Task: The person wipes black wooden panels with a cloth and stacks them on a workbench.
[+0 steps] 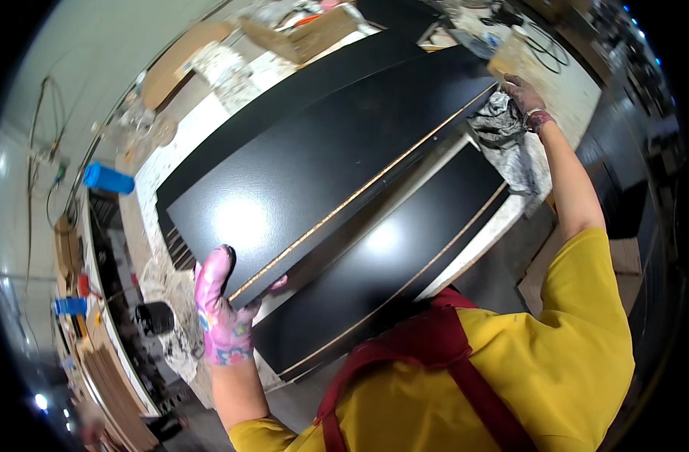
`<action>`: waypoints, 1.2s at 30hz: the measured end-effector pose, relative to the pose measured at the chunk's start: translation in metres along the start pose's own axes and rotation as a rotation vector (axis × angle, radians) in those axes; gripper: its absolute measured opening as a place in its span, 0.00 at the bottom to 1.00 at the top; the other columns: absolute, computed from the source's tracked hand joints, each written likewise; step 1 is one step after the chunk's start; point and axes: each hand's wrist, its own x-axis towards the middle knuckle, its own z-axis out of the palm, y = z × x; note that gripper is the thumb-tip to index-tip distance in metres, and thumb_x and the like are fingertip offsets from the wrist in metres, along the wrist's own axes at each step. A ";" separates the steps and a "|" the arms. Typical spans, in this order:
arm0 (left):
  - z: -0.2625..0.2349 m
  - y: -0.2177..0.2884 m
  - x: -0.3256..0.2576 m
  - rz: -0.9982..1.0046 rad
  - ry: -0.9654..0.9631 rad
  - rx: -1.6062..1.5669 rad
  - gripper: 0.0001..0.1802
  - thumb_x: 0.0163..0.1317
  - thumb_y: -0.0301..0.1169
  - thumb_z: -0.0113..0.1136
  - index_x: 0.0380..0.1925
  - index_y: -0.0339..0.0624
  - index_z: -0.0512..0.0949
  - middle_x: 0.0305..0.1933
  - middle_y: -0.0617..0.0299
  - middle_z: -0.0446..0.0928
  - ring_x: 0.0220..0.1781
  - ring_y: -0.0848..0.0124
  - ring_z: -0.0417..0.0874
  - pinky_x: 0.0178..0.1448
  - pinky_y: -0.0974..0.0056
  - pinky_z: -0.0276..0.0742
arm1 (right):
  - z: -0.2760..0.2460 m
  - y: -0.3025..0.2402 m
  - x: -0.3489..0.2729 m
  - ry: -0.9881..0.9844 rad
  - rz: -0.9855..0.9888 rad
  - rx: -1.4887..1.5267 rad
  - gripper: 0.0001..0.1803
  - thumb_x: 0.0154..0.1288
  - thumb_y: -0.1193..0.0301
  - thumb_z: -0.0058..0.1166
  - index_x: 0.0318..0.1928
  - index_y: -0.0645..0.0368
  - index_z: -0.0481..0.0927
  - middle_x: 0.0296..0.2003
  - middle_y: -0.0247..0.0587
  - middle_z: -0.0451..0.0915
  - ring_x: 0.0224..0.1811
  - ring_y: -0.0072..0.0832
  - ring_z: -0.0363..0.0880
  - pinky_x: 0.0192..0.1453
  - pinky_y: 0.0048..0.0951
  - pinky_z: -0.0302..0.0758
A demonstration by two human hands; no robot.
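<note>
- The white, stained desk (574, 94) supported the workpieces; loose materials occupied its far side.
- The long, glossy black panel with a rough brown long edge (344, 158) lay diagonally between the hands, over the larger black panel (269, 102) behind it. Its upper face showed black coverage throughout; glare obscured the left part. Its near long edge showed brown along its length and was, as judged, uncovered.
- The narrower black panel with a thin light-brown edge (405, 252) lay nearer the person, apart from the near edge of the held panel. Its face was black; its near edge was likewise brown. Whether either edge required further work could not be determined.
- The crumpled grey-and-black cloth (503, 132) lay at the right end, just beside the right hand. No wiping contact was visible.
- The left hand in a pink floral glove (225, 313) was closed around the held panel's near left corner, thumb above, other fingers partly hidden.
- The dark-stained right hand (524, 96) was partly curled at the far right corner. Its fingertips were indistinct; firmness of grip, and any hold on the cloth, could not be determined.
</note>
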 end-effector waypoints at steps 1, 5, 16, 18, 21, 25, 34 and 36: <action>0.012 0.009 0.002 -0.031 -0.021 -0.034 0.34 0.55 0.44 0.64 0.57 0.39 0.66 0.56 0.45 0.72 0.49 0.53 0.81 0.42 0.49 0.84 | -0.003 -0.013 -0.022 0.042 0.055 0.042 0.28 0.62 0.57 0.54 0.59 0.56 0.72 0.50 0.49 0.78 0.54 0.31 0.74 0.60 0.27 0.66; 0.065 0.013 0.002 -0.028 0.000 0.010 0.27 0.59 0.43 0.55 0.54 0.40 0.69 0.51 0.48 0.74 0.46 0.52 0.82 0.41 0.50 0.85 | -0.044 -0.016 -0.087 0.075 0.102 -0.106 0.31 0.60 0.57 0.56 0.60 0.61 0.70 0.51 0.54 0.76 0.56 0.38 0.73 0.61 0.31 0.66; 0.094 -0.026 -0.003 -0.153 0.152 -0.138 0.13 0.62 0.32 0.52 0.45 0.39 0.74 0.42 0.53 0.78 0.41 0.60 0.83 0.42 0.56 0.84 | -0.013 -0.037 -0.194 0.240 -0.007 0.523 0.25 0.57 0.79 0.55 0.57 0.60 0.71 0.40 0.38 0.79 0.35 0.23 0.76 0.39 0.23 0.74; 0.069 -0.043 -0.008 -0.067 0.298 -0.027 0.12 0.62 0.31 0.53 0.43 0.38 0.74 0.42 0.54 0.78 0.42 0.63 0.82 0.43 0.58 0.84 | 0.015 -0.147 -0.210 -0.005 -0.104 0.775 0.26 0.54 0.80 0.57 0.56 0.61 0.71 0.47 0.41 0.79 0.46 0.28 0.79 0.53 0.28 0.76; 0.067 -0.057 -0.004 0.017 0.161 -0.025 0.18 0.56 0.34 0.60 0.43 0.35 0.74 0.44 0.56 0.77 0.46 0.65 0.80 0.51 0.61 0.78 | 0.102 -0.223 -0.248 -0.044 -0.820 0.211 0.30 0.54 0.65 0.59 0.59 0.51 0.71 0.49 0.43 0.75 0.51 0.36 0.75 0.56 0.37 0.72; 0.061 -0.060 0.000 0.375 -0.023 0.951 0.14 0.56 0.36 0.60 0.40 0.41 0.75 0.38 0.59 0.79 0.36 0.71 0.81 0.31 0.69 0.75 | 0.172 -0.241 -0.264 -0.309 -1.108 0.267 0.31 0.55 0.64 0.54 0.62 0.46 0.68 0.52 0.44 0.72 0.54 0.38 0.71 0.60 0.42 0.66; 0.095 -0.050 -0.023 -0.136 0.276 0.042 0.17 0.57 0.36 0.59 0.46 0.43 0.73 0.36 0.59 0.77 0.23 0.74 0.79 0.15 0.74 0.67 | 0.010 -0.027 -0.125 0.191 -0.010 -0.017 0.27 0.60 0.65 0.56 0.58 0.61 0.69 0.46 0.52 0.77 0.45 0.36 0.79 0.50 0.30 0.76; 0.064 -0.071 -0.021 0.254 0.120 0.469 0.21 0.57 0.35 0.60 0.49 0.40 0.72 0.41 0.55 0.77 0.32 0.72 0.81 0.26 0.72 0.75 | -0.020 -0.058 -0.128 0.141 0.002 0.461 0.29 0.61 0.68 0.56 0.61 0.63 0.66 0.47 0.55 0.78 0.44 0.32 0.81 0.47 0.26 0.77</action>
